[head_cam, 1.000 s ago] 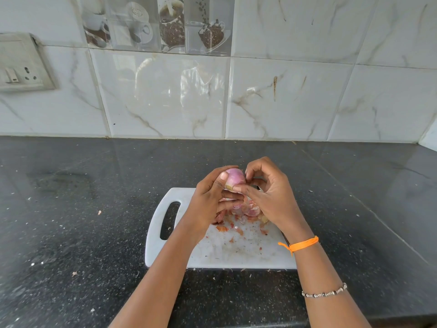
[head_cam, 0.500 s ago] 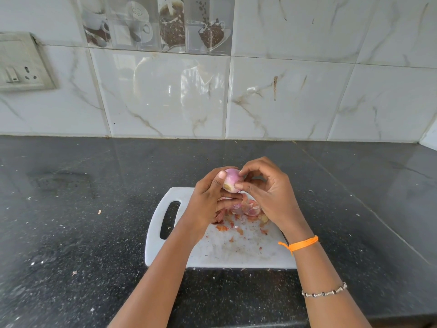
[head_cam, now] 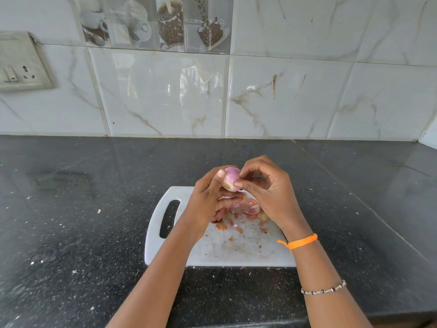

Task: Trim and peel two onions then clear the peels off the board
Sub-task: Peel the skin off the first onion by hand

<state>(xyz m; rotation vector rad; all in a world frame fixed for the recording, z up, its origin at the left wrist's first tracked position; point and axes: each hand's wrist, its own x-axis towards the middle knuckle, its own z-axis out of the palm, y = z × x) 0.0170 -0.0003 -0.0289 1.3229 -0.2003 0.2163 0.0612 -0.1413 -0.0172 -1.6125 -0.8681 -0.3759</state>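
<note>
A small pink-purple onion is held above the far edge of the white cutting board. My left hand grips it from the left, thumb on top. My right hand pinches the onion's right side with thumb and forefinger, on its skin. Below the hands, a heap of pink and orange onion peels lies on the board, with smaller flakes scattered toward me. Whether a second onion sits under the hands is hidden.
The board has a slot handle on its left and rests on a dark speckled counter. A tiled wall runs behind, with a switch socket at upper left. A few peel crumbs dot the counter.
Both hands stayed above the board. The onion has been turned in my left hand, and my right fingers have shifted their pinch on its right side.
</note>
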